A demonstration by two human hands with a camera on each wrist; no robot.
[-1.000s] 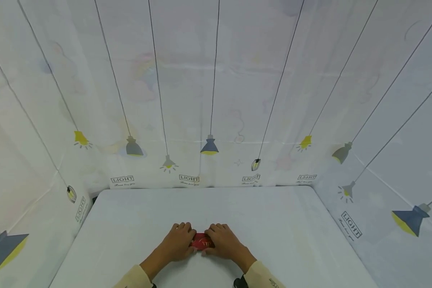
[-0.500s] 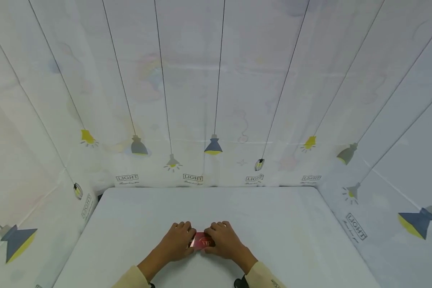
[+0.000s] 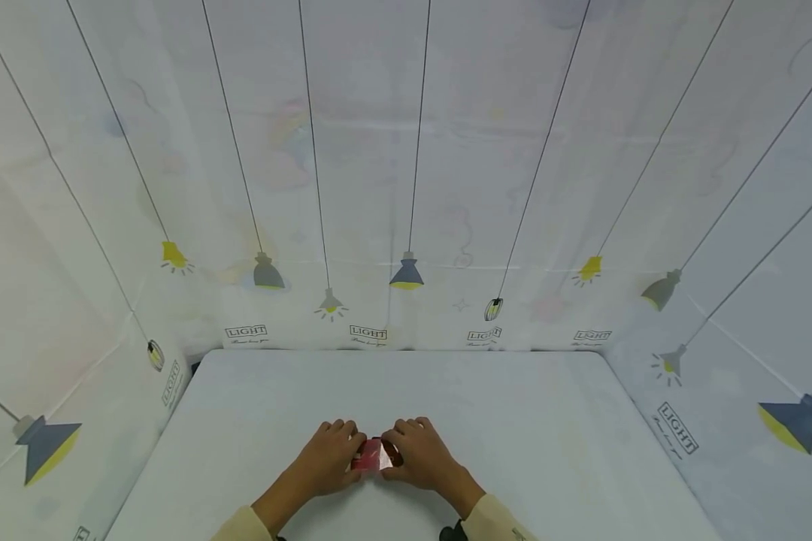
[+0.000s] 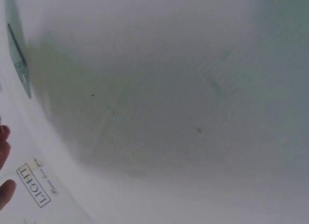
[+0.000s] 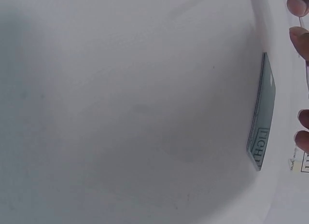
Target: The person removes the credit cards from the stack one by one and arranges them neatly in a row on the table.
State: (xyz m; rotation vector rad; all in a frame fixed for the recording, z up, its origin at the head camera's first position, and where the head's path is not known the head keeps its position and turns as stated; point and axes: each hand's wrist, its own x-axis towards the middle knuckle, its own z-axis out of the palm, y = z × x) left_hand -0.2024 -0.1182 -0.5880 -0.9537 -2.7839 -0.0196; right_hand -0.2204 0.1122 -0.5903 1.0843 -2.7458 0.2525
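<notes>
In the head view, both hands meet over the middle of the white table around a red glossy card [image 3: 367, 455]. My left hand [image 3: 328, 457] pinches its left end between thumb and fingers. The right end is pinched the same way by my right hand [image 3: 424, 456], whose fingers cover part of it. A bright glare whitens the card's right part. Below the fingertips [image 5: 300, 40] in the right wrist view, a glossy flat stack of cards [image 5: 264, 110] lies on the table, mirroring the word LIGHT. The left wrist view catches that stack [image 4: 19, 62] at its left edge.
The white table [image 3: 514, 406] reaches back to a pale fabric wall [image 3: 446, 188] printed with hanging lamps, which also encloses the left and right sides. Beige sleeves [image 3: 497, 518] cover both forearms.
The card has tilted between the hands: its VIP lettering, readable before, is lost in glare that moved from left to right. Both hands stay nearly in place while the head view shifts slightly.
</notes>
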